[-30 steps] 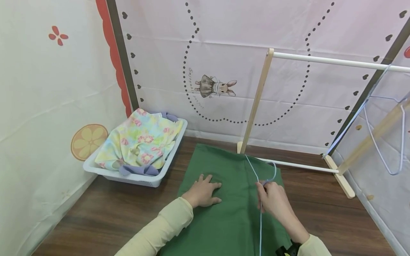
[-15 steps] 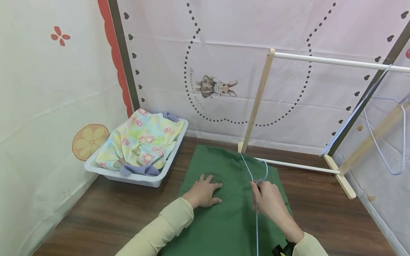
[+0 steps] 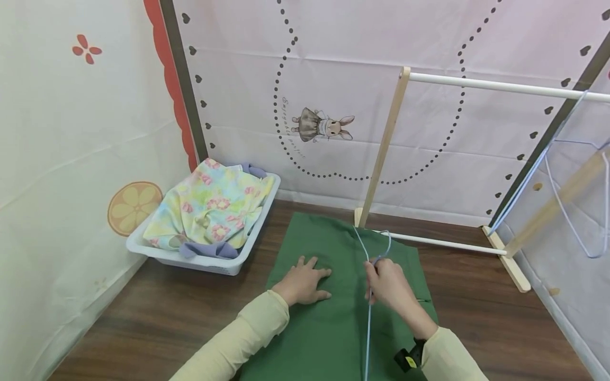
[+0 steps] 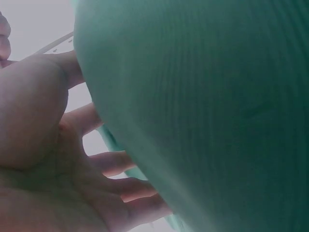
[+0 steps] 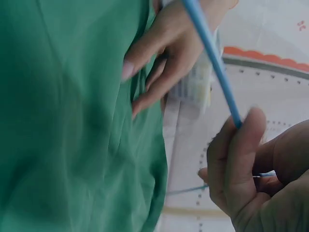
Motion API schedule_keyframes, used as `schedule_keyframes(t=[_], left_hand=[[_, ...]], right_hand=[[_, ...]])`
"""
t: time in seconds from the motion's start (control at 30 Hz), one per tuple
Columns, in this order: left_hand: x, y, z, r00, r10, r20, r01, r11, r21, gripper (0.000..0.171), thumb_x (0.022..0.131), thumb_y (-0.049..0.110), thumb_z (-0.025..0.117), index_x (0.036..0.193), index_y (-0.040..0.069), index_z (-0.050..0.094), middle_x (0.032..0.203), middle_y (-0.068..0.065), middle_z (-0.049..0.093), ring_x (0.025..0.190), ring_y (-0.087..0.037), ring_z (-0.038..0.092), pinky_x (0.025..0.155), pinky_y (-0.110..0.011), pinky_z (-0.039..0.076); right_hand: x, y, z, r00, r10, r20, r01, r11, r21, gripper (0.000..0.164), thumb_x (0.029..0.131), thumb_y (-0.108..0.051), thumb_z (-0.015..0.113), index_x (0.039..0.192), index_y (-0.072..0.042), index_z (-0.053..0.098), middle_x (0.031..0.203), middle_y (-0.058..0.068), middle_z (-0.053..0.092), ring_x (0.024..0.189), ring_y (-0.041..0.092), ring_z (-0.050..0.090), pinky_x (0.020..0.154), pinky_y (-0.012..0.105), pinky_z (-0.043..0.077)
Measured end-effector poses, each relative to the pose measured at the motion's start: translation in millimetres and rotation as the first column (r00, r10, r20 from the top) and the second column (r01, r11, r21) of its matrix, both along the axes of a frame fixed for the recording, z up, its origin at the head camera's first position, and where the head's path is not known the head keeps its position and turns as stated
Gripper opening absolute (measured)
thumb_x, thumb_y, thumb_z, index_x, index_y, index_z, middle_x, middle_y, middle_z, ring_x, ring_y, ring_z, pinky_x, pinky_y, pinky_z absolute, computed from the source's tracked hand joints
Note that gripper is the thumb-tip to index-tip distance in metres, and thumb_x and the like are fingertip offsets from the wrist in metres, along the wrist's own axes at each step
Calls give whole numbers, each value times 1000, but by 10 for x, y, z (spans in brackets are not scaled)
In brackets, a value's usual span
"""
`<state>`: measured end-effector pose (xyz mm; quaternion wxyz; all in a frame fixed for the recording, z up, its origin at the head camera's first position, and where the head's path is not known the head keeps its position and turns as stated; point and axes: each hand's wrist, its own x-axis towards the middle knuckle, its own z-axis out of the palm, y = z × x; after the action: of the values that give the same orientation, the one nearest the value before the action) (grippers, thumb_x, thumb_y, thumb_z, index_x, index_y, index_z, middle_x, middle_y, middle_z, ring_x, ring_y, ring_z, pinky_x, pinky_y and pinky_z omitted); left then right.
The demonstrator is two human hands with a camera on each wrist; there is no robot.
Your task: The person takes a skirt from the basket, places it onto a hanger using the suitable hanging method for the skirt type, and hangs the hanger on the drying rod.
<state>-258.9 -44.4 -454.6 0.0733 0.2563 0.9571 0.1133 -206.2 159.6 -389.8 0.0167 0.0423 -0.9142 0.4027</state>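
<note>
A green cloth garment (image 3: 329,338) lies spread on the floor in the head view. My left hand (image 3: 302,283) rests palm down on its left half, fingers spread. Over the right half, my right hand (image 3: 391,286) grips a light blue clothes hanger (image 3: 368,338) just below its hook. The hanger's hook points away from me, and one thin arm runs toward me past the lower frame edge. In the right wrist view the curled fingers (image 5: 236,164) hold the hanger's blue rod (image 5: 212,53). Green fabric (image 4: 193,106) hides the left fingertips in the left wrist view.
A white plastic basket (image 3: 233,264) with a floral cloth (image 3: 214,206) and purple pieces stands at the left. A wooden clothes rack (image 3: 388,143) with a white rail (image 3: 486,83) stands at the back right, and blue hangers (image 3: 553,185) hang from it.
My right hand has shifted left across the green garment, taking the hanger with it. The left hand has stayed in place on the cloth.
</note>
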Motion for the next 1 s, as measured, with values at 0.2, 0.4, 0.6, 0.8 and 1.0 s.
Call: schedule_keyframes(t=[0.2,0.4,0.6,0.8,1.0], left_hand=[[-25,10,-31,1000,-1,-8,0,1000,-12,57,89,48,66,138,20,57,149,-21,35,133,-54,28,100,-62,37],[-28,7,-65,1000,8,-12,-9,1000,-27,58,89,50,65,138,22,56,150,-19,35,134,-53,28,100,-62,36],[-13,-12,-35,1000,1,-1,-1,1000,-1,58,89,50,65,138,21,56,150,-20,35,134,-53,27,101,-61,36],[-49,-81,20,1000,-20,16,18,995,100,59,92,47,62,142,18,51,148,-19,38,135,-48,30,101,-60,37],[-123,-126,98,999,-35,-18,38,989,140,59,95,45,60,144,16,46,149,-18,37,136,-46,30,104,-59,34]], right_hand=[[-16,-61,-12,998,21,66,-16,998,-66,39,105,-17,43,70,-4,55,57,8,57,41,20,58,49,40,54],[-96,-83,-16,997,4,73,2,997,-83,37,105,-18,43,74,-3,56,59,9,57,42,21,58,51,39,54],[-73,-70,33,997,-8,83,16,995,-96,38,105,-18,43,73,-3,57,57,10,58,43,21,59,51,42,55],[-20,-37,212,997,24,69,-16,994,-111,39,106,-18,42,73,-2,56,60,11,57,44,23,59,48,36,54],[-34,34,518,994,99,37,-94,990,-105,42,106,-21,42,71,-2,56,60,11,58,44,24,59,50,40,55]])
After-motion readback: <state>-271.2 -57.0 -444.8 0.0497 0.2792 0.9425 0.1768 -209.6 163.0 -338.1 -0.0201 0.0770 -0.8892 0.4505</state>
